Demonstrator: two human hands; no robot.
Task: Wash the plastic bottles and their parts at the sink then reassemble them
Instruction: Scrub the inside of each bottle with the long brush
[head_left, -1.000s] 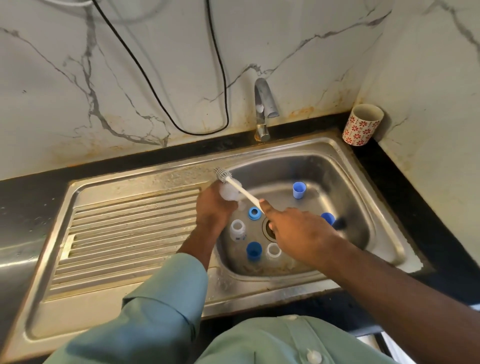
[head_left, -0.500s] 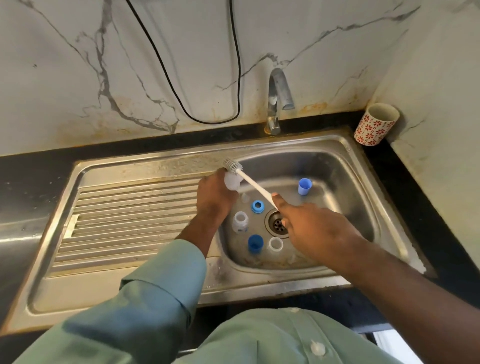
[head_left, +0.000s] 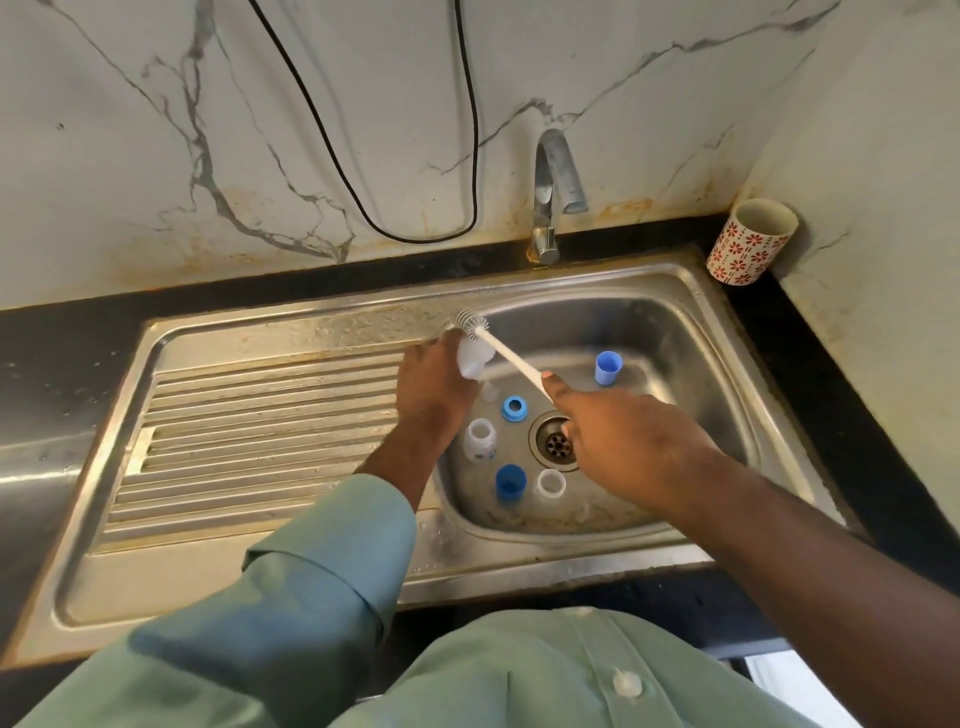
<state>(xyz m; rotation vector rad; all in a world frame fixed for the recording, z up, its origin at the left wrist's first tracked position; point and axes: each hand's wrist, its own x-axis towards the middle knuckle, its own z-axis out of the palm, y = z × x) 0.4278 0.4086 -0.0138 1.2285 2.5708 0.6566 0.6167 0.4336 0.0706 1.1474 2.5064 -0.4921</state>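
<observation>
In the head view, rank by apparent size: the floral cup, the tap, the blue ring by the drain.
Largest to smallest:
1. Tap
2. Floral cup, shorter than the tap but wider, so these two are close
3. Blue ring, clearly smallest

My left grip covers most of the clear bottle part, so I cannot tell its shape. My right grip hides the brush handle's lower end and part of the drain. The black cable runs off the top edge.
</observation>
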